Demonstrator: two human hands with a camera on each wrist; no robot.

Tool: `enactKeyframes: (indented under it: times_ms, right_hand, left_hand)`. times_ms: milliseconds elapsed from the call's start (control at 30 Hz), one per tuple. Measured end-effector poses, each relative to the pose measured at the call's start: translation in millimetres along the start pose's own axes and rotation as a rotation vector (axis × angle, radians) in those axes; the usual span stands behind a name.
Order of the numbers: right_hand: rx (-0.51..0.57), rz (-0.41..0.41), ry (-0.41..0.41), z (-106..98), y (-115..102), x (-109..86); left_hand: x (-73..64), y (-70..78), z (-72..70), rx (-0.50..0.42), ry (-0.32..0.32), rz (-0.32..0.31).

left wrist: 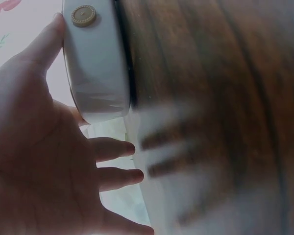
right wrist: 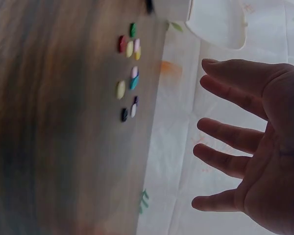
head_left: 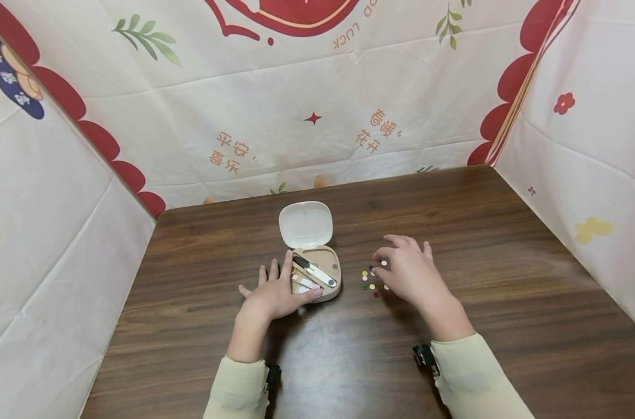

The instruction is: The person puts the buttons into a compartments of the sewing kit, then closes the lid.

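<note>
A small sewing box (head_left: 332, 295) stands on the table with its white lid (head_left: 306, 224) raised. Inside lie a pair of thread snips (head_left: 317, 271) and some small white items. My left hand (head_left: 273, 295) rests on the box's left and front rim with straight thumb and index finger, the other fingers spread. In the left wrist view, the thumb touches the rim near a round clasp (left wrist: 83, 15). To the right of the box, several coloured buttons (head_left: 372, 287) lie scattered on the tabletop. Just above them hovers my right hand (head_left: 413, 273), fingers extended and apart, with nothing visible in them.
The brown wooden table (head_left: 202, 337) runs back to a printed white cloth (head_left: 275, 105). Cloth walls also rise on the left and right. Black straps (head_left: 425, 356) sit at both wrists.
</note>
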State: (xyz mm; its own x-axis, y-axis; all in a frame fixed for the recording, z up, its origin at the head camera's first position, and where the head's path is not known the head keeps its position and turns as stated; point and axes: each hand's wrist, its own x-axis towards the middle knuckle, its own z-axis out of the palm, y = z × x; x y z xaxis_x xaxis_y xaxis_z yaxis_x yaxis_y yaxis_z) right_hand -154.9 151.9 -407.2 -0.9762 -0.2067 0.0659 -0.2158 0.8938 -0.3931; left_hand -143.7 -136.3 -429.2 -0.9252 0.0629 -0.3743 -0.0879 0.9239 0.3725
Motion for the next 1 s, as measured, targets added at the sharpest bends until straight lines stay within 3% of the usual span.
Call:
enactKeyframes:
  times_ms: [167,433,633,1000]
  right_hand:
    - [0.001,0.019,-0.027,2.3,8.8,-2.7]
    - [-0.012,0.046,-0.076,6.3,18.8,-7.9]
    - [-0.003,0.039,-0.125,9.2,24.1,-9.5]
    - [-0.014,0.036,-0.143,12.0,28.5,-9.9]
  left_hand:
    - [0.6,0.7,0.0,-0.001,-0.003,-0.003]
    - [26.0,-16.4,16.4,-0.001,-0.032,-0.019]
    - [27.1,-17.6,17.8,-0.007,-0.036,-0.023]
    - [26.4,-18.0,18.6,-0.011,-0.037,-0.025]
